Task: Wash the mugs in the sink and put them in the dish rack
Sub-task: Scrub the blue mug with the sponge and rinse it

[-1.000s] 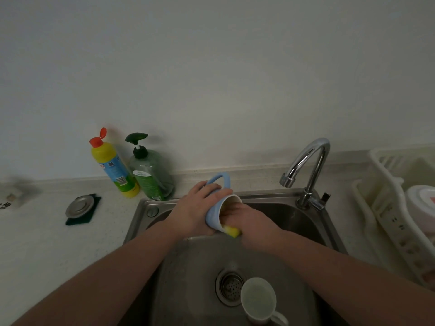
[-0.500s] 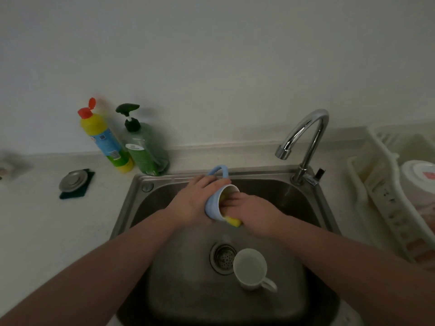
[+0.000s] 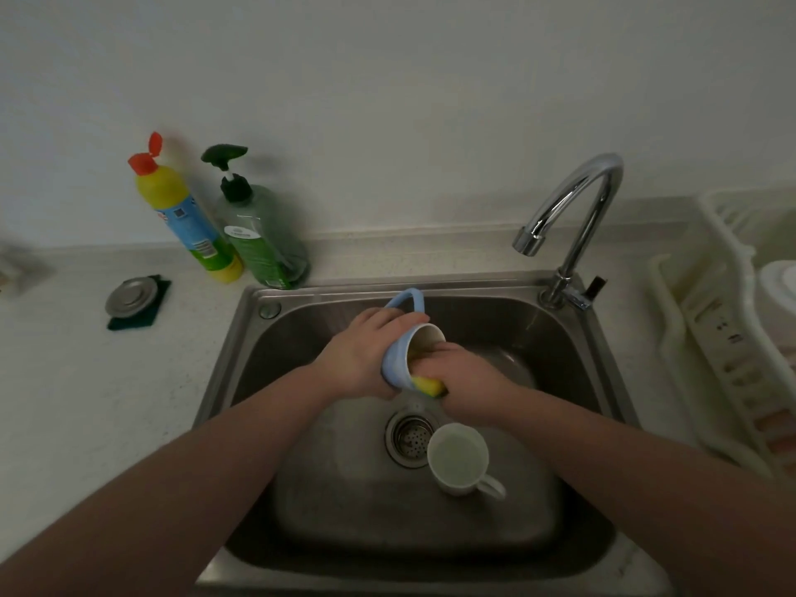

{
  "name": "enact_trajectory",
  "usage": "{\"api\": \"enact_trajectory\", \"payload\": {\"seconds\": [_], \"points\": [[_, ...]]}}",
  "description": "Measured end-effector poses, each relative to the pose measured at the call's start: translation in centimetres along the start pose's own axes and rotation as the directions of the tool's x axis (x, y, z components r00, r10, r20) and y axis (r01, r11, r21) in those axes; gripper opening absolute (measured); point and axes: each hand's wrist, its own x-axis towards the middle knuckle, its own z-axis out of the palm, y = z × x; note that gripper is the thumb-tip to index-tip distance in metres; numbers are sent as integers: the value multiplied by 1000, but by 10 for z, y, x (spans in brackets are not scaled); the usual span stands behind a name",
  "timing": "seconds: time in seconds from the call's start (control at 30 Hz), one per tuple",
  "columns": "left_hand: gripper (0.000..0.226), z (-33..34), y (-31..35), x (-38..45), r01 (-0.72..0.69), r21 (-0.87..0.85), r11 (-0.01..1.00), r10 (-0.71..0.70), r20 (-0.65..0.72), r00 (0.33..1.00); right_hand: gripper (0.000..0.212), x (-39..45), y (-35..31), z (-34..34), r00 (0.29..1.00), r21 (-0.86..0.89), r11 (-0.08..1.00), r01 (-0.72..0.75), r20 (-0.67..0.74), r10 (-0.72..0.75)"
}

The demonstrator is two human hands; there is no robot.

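The blue mug [image 3: 402,353] is held above the steel sink [image 3: 573,381], over the far half of the basin. It lies tipped on its side: its long axis runs from lower left to upper right, the mouth facing right and slightly away, the base toward the left hand [image 3: 359,353]. Its handle [image 3: 407,297] stands up on the far side, arching above the knuckles.

Compared with half a second ago, the mug, both hands and the sponge keep the same arrangement; the mug's mouth looks turned a little more upward, and the whole scene sits differently in the view because the head camera has shifted.

The left hand wraps round the mug's body from the left, fingers curled over the top of the wall near the handle, so the mug sits at the fingertip end of that hand. The right hand [image 3: 467,377] meets the rim from the right and grips a yellow sponge [image 3: 428,384], fingers pushed into the mouth; the sponge shows at the rim's near edge.

Below, a white mug [image 3: 458,458] stands upright on the sink floor just right of the drain [image 3: 407,437]. The tap [image 3: 573,217] rises at the far right corner. A white dish rack [image 3: 715,338] sits on the right. On the left counter stand a yellow bottle [image 3: 183,213] and a green pump bottle [image 3: 258,234].
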Motion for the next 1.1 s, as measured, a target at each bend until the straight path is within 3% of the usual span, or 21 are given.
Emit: {"api": "enact_trajectory", "payload": {"seconds": [0.1,0.17,0.23,0.33,0.4,0.47,0.53,0.67,0.8,0.9,0.97,1.03,1.1], "points": [[101,0,5,1,5,13,1000,-6,66,998,63,1,10,-4,988,-338,931,136,122,-100],[102,2,8,2,8,7,1000,-8,80,997,66,3,16,1,984,-392,906,163,133,-119],[101,4,8,3,16,-17,1000,-14,106,994,63,6,16,10,994,-307,949,73,100,-44],[101,7,5,2,35,-60,998,-26,143,989,49,5,9,13,990,34,993,-113,84,110],[101,7,4,1,55,-68,996,-45,142,989,47,2,8,13,993,200,973,-116,43,110],[100,7,3,1,79,-68,995,-69,140,988,46,-1,7,12,996,247,965,-86,1,88],[101,9,0,1,75,-62,995,-67,120,991,49,-1,9,13,1000,149,989,-24,-12,26],[102,9,-2,0,55,-46,997,-50,116,992,59,-4,20,9,977,-290,933,212,41,-209],[103,7,1,1,44,-34,998,-39,123,992,63,-6,22,9,969,-350,905,244,64,-237],[104,8,-2,0,55,-46,997,-49,132,990,58,-7,17,12,981,-190,964,185,-24,-193],[103,9,-4,0,57,-66,996,-50,105,993,50,-8,9,11,994,111,992,58,-96,-47],[100,7,-4,1,44,-78,996,-38,76,996,43,-7,4,10,990,355,935,0,-133,50],[98,5,-4,1,36,-77,996,-32,64,997,48,-7,2,8,991,310,951,1,-125,39]]}}
